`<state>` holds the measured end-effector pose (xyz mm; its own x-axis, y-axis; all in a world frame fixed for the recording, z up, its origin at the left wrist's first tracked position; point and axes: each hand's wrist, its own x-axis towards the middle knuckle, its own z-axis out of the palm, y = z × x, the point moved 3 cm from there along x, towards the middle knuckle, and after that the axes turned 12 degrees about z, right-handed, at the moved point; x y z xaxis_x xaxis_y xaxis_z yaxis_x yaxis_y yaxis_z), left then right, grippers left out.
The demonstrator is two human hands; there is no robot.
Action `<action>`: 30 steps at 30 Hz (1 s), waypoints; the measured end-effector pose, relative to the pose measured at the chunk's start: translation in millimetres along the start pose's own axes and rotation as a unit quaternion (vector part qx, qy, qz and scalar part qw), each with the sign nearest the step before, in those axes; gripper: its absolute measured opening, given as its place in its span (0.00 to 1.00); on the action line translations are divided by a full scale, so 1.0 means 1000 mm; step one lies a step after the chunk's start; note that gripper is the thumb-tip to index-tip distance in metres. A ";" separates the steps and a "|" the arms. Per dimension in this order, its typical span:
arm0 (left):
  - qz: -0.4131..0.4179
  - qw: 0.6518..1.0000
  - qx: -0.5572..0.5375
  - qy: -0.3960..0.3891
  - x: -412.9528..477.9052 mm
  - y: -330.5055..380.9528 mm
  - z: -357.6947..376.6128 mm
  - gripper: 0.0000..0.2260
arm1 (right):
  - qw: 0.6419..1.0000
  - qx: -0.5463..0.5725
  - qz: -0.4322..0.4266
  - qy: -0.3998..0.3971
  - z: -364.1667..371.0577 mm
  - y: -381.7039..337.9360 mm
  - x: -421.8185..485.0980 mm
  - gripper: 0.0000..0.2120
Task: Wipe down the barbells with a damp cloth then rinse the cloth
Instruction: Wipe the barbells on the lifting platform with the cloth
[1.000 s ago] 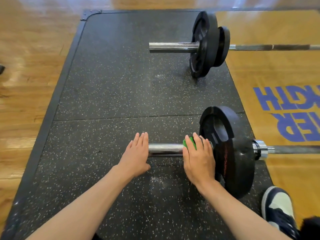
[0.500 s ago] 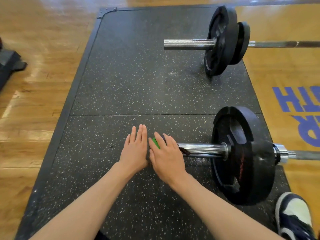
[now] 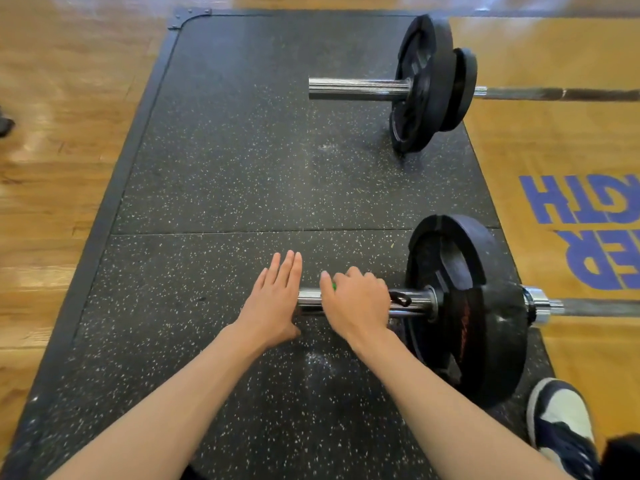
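Note:
The near barbell's chrome sleeve [image 3: 417, 303] lies on the speckled black mat, with a black plate [image 3: 485, 306] on it. My right hand [image 3: 356, 303] curls over the sleeve and grips a green cloth [image 3: 334, 286] wrapped around it; only a sliver of the cloth shows by my index finger. My left hand [image 3: 273, 299] rests flat, fingers straight, against the sleeve's free end. A black cloth tag hangs on the sleeve just right of my right hand. A second barbell [image 3: 360, 89] with two black plates lies farther back.
The rubber mat [image 3: 221, 188] has a metal-edged frame on the left and wooden floor beyond. A yellow platform with blue letters [image 3: 571, 216] is on the right. My shoe [image 3: 561, 417] stands at the lower right beside the near plate.
My right hand slid with the cloth from the plate to the sleeve's end, and now has moved back a little towards the plate. My left hand stays at the sleeve's end.

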<state>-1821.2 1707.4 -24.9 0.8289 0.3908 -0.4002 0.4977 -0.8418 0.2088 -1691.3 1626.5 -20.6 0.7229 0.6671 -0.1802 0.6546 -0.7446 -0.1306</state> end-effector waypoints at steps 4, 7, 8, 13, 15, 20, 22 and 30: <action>-0.001 1.000 -0.019 0.020 0.007 -0.003 0.000 0.55 | 0.993 0.042 -0.089 0.063 0.008 0.021 -0.022 0.18; -0.007 1.000 -0.021 0.014 0.012 -0.002 0.001 0.54 | 0.992 0.065 -0.045 0.098 0.000 0.059 -0.019 0.17; -0.007 1.000 -0.019 0.009 0.013 -0.001 0.001 0.55 | 0.994 0.059 -0.007 0.092 -0.005 0.066 -0.012 0.20; -0.015 1.000 -0.016 0.015 0.010 0.001 0.000 0.55 | 0.988 -0.028 0.119 -0.092 -0.019 0.039 0.030 0.34; -0.019 1.000 -0.009 0.010 0.010 0.001 0.000 0.54 | 0.985 -0.027 0.092 -0.146 -0.015 0.007 0.031 0.33; -0.022 1.000 0.007 0.016 0.011 -0.004 0.006 0.46 | 0.998 0.025 -0.056 -0.016 0.001 -0.020 -0.010 0.28; -0.020 1.000 0.009 0.007 0.012 -0.001 0.004 0.50 | 0.991 0.066 -0.109 0.036 0.006 0.007 -0.026 0.20; 0.010 1.000 -0.005 0.026 0.010 0.005 -0.001 0.57 | 0.993 0.068 0.049 0.084 0.007 0.082 -0.026 0.29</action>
<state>-1810.0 1707.5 -27.3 0.8505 0.3938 -0.3487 0.4841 -0.8453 0.2259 -1658.4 1547.9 -33.6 0.8159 0.5771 -0.0356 0.5513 -0.7949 -0.2533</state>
